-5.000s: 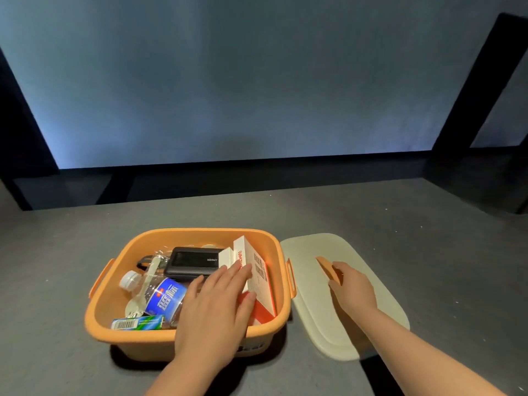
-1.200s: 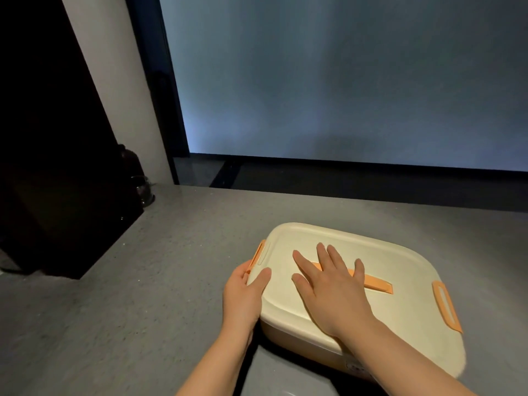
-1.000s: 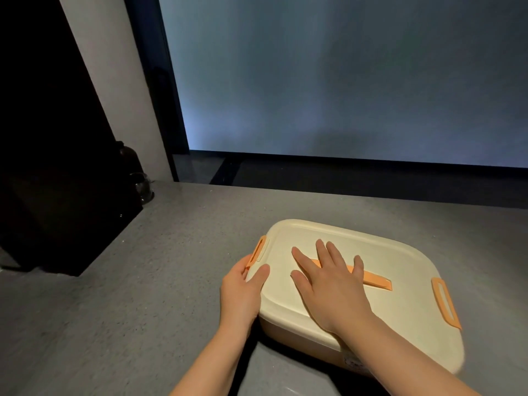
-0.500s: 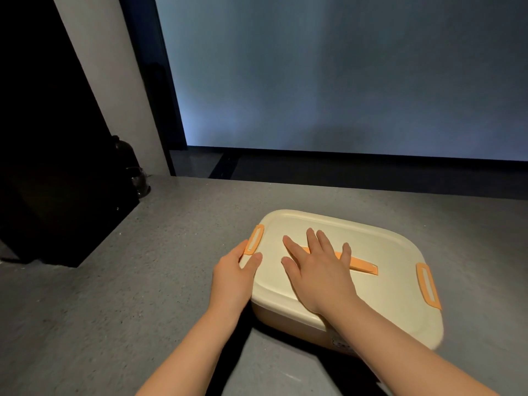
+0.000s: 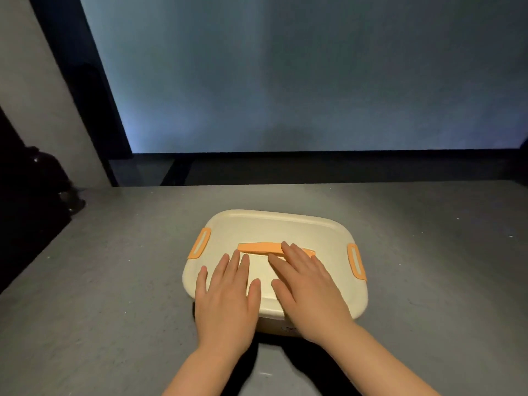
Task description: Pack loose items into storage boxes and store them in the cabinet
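Box (image 5: 311, 321) sits on the table (image 5: 114, 281), cream lid (image 5: 274, 227) on top. Both hands flat on the lid's near half, fingers straight, nothing gripped. Left hand (image 5: 225, 298) is just short of the orange handle (image 5: 257, 247); right hand (image 5: 308, 290) has fingertips over it. Orange clips at the lid's left (image 5: 200, 243) and right (image 5: 356, 261) edges.

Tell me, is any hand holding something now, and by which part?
Nothing is held. Left hand and right hand rest flat on the lid, fingers straight.
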Tool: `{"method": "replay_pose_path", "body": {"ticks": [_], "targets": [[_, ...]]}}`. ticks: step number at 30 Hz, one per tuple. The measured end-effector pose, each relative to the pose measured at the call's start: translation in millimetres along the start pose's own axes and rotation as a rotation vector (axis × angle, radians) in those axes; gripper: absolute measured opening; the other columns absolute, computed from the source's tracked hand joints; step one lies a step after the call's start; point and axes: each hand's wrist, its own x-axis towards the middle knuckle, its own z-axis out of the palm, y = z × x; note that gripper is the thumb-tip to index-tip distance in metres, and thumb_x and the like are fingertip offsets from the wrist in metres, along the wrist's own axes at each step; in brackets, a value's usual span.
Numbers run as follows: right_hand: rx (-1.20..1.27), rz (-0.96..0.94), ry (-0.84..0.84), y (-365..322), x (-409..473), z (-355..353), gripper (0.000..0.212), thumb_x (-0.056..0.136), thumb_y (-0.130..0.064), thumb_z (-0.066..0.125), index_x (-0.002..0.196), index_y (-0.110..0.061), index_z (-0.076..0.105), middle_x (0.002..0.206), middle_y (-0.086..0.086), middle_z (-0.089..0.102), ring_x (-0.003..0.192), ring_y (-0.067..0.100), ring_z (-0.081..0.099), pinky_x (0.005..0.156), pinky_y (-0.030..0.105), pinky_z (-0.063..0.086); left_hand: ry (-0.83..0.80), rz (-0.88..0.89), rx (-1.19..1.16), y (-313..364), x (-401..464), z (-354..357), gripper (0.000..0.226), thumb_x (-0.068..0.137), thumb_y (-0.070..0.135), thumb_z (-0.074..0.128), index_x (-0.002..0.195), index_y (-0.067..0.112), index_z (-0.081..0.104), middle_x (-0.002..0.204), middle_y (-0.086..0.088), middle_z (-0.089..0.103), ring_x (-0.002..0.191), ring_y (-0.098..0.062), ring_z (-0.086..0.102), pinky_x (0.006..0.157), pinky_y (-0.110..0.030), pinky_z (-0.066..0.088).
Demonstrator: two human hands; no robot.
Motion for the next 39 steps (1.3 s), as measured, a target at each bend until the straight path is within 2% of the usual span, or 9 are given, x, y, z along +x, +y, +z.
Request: {"method": "replay_pose_path", "body": {"ticks": [4, 6, 9, 12, 15, 19, 24, 33, 39], "targets": [[-0.139, 0.202, 0.142, -9, -30, 1, 0.048, 0.101, -0.037, 0.023, 0.146, -0.033, 0.038, 0.159, -0.006, 0.024, 0.147, 0.014, 0.019, 0.118, 0.037, 0.013, -0.024, 0.143, -0.02, 2, -5, 0, 0.054, 0.098, 0.046, 0.015, 0.15, 0.032, 0.02, 0.158, 0.013, 0.014, 0.146, -0.009, 0.006, 0.116, -0.035, 0.0], [-0.15, 0.312, 0.188, -19, -39, 3, 0.051, 0.1, -0.037, 0.019, 0.146, -0.033, 0.039, 0.157, -0.007, 0.03, 0.145, 0.015, 0.023, 0.117, 0.038, 0.015, -0.046, 0.254, -0.065, 6, -11, 0, 0.052, 0.099, 0.044, 0.014, 0.148, 0.032, 0.026, 0.157, 0.012, 0.018, 0.146, -0.01, 0.011, 0.116, -0.035, 0.004], [-0.101, 0.459, 0.244, -27, -60, 14, 0.048, 0.103, -0.041, 0.015, 0.149, -0.038, 0.029, 0.159, -0.01, 0.02, 0.147, 0.013, 0.01, 0.119, 0.036, 0.001, -0.091, 0.429, -0.092, 8, -22, 1, 0.056, 0.096, 0.045, 0.013, 0.148, 0.032, 0.025, 0.158, 0.01, 0.017, 0.146, -0.011, 0.01, 0.115, -0.036, 0.007], [-0.016, 0.536, 0.254, -34, -99, 21, 0.05, 0.102, -0.041, 0.03, 0.148, -0.049, 0.014, 0.16, -0.016, 0.002, 0.146, 0.004, -0.008, 0.119, 0.039, -0.005, -0.14, 0.565, -0.104, 12, -33, 3, 0.057, 0.095, 0.049, 0.034, 0.149, 0.031, 0.025, 0.159, 0.003, 0.015, 0.147, -0.016, 0.008, 0.112, -0.039, 0.006], [0.03, 0.703, 0.216, -37, -152, 20, 0.057, 0.099, -0.048, 0.034, 0.145, -0.057, 0.002, 0.161, -0.013, -0.005, 0.146, 0.008, 0.002, 0.118, 0.034, 0.0, -0.184, 0.641, -0.158, 31, -49, 3, 0.063, 0.09, 0.047, 0.045, 0.147, 0.028, 0.029, 0.158, -0.003, 0.018, 0.146, -0.023, 0.009, 0.112, -0.044, 0.001], [-0.039, 1.092, 0.3, -41, -244, 5, 0.061, 0.098, -0.046, 0.041, 0.149, -0.049, 0.009, 0.162, -0.006, 0.006, 0.147, 0.014, 0.007, 0.118, 0.032, 0.007, -0.355, 0.883, -0.38, 78, -95, 8, 0.057, 0.092, 0.041, 0.051, 0.144, 0.028, 0.033, 0.158, -0.001, 0.017, 0.145, -0.021, 0.009, 0.115, -0.038, 0.003], [-0.183, 1.446, 0.342, -69, -363, -22, 0.064, 0.096, -0.052, 0.038, 0.152, -0.041, 0.009, 0.163, 0.0, 0.001, 0.148, 0.016, -0.006, 0.119, 0.036, 0.002, -0.522, 1.214, -0.533, 135, -195, 8, 0.059, 0.094, 0.041, 0.045, 0.148, 0.032, 0.023, 0.159, 0.012, 0.005, 0.144, -0.006, -0.005, 0.113, -0.024, -0.009], [-0.303, 2.013, 0.462, -193, -614, -39, 0.063, 0.096, -0.061, 0.028, 0.152, -0.042, 0.007, 0.163, 0.0, -0.008, 0.148, 0.018, -0.012, 0.118, 0.041, -0.004, -0.629, 1.758, -0.505, 220, -442, -45, 0.054, 0.095, 0.05, 0.034, 0.147, 0.038, 0.021, 0.159, 0.015, 0.001, 0.145, -0.012, -0.005, 0.117, -0.034, 0.0], [-0.392, 2.303, 0.597, -295, -766, -44, 0.062, 0.094, -0.063, 0.029, 0.151, -0.043, 0.014, 0.163, -0.001, 0.001, 0.148, 0.017, -0.007, 0.119, 0.042, -0.001, -0.779, 2.079, -0.626, 229, -639, -97, 0.054, 0.095, 0.051, 0.036, 0.146, 0.041, 0.023, 0.158, 0.017, 0.002, 0.143, -0.005, -0.006, 0.116, -0.032, -0.003]]}}
